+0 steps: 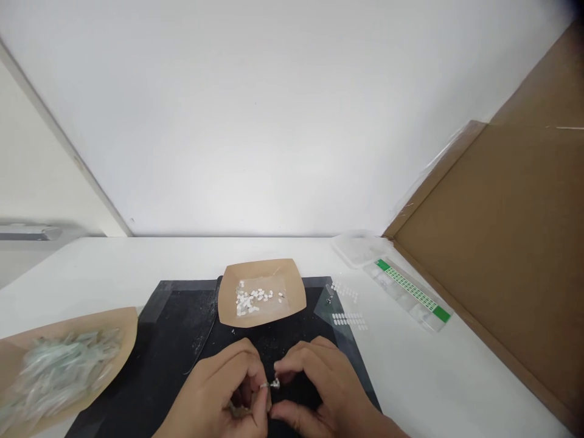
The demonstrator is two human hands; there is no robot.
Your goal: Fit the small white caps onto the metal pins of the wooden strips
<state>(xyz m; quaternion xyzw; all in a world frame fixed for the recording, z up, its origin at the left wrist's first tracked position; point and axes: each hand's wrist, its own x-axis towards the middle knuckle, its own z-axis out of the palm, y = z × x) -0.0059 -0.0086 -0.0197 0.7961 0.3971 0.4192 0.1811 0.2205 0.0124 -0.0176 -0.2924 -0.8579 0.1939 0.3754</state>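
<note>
My left hand (230, 389) is closed in a pinch, and a small shiny metal piece (275, 384) sticks out to the right from its thumb and fingertips. The piece is too small to name its kind. Beside it, my right hand (323, 386) has thumb and index finger apart. Its index fingertip is close to the piece; whether it touches cannot be made out. Both hands are over a black mat (182, 340). Just beyond them stands a brown paper tray (298, 292) with a clear bag (278, 304) and many small white oval pieces (246, 302).
To the left, a second brown paper tray (130, 322) holds a heap of clear plastic packets (68, 365). Clear sheets with white oval stickers (347, 319) lie at the mat's right. Beyond are a green-and-white labelled plastic strip (410, 289) and a cardboard wall (502, 243).
</note>
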